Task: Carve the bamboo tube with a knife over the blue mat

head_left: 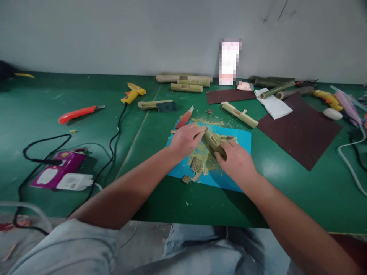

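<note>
Bamboo piece (214, 143): lies over the blue mat (243, 139) on the green surface (149, 198), a rectangular slot already cut in it.
Right hand (233, 162): clamped around its near end.
Left hand (186, 139): closed on a thin tool at the far end; blade hidden.
Shavings (200, 162): heaped beneath, so much carving looks done.
Left to do: trimming, judging by rough edges.
Red knife (185, 118): beside the mat.

Green worktable (57, 95) against a plain grey wall (114, 34).
</note>
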Demonstrator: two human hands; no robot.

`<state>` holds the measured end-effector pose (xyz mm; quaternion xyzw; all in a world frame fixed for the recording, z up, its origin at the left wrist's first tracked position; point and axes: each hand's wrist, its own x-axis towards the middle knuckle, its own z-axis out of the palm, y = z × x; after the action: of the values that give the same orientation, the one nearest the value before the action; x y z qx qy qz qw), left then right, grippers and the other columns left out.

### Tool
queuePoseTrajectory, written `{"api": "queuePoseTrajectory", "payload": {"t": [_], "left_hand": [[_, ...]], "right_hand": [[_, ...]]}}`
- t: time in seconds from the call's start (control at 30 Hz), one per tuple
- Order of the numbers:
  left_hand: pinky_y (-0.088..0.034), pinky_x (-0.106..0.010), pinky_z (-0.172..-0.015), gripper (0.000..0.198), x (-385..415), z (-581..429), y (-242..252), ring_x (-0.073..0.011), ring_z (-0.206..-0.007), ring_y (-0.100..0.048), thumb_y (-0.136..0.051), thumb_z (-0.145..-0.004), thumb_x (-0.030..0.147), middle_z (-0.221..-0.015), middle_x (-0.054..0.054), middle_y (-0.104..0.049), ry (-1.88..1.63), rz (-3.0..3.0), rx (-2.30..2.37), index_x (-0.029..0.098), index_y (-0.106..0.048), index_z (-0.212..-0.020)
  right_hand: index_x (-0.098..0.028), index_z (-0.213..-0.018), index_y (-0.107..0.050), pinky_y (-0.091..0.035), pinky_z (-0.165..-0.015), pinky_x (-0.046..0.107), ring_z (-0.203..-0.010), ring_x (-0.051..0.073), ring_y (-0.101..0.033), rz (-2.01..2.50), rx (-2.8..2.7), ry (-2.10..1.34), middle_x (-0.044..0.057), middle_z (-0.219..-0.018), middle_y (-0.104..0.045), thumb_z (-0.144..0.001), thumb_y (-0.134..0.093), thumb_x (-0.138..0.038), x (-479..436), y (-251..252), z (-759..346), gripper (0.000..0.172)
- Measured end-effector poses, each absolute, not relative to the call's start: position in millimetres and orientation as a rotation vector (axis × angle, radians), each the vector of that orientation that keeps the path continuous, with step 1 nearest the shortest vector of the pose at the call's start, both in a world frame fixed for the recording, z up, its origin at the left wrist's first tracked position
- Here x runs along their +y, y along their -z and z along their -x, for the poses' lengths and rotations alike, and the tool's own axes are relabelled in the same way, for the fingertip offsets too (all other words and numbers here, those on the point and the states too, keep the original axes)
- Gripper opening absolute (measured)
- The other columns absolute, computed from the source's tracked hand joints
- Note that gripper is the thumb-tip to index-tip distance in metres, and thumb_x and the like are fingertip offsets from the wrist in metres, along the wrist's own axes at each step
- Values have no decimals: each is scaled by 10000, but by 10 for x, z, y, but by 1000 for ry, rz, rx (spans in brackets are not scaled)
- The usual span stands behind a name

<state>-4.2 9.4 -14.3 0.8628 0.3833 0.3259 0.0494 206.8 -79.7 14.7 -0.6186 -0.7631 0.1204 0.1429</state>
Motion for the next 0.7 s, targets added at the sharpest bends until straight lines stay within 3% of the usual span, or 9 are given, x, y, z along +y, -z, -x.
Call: {"api": "queuePoseTrajectory", "payload": {"t": [0.2,0.7], "left_hand": [[-583,-334,-818,285,60,2,187,-205,-902,-709,-504,-1037,286,-941,-90,-750,-947,-2671,1113,174,-748,-1132],[-573,-313,-811,300,49,13,158,-194,-893,-702,-491,-1038,310,-947,-75,-751,-911,-2649,1147,202,-758,-1122]], "right_hand": [[-182,-941,-670,-433,-699,346,-921,246,-633,1779,-2194,-328,116,-1037,-696,-961,-557,-299,-803,-128,-2074,164],[-189,-958,-667,-453,-763,345,-998,253,-645,1764,-2200,-330,115,-1086,-716,-977,-546,-291,-816,-144,-2082,159]]}}
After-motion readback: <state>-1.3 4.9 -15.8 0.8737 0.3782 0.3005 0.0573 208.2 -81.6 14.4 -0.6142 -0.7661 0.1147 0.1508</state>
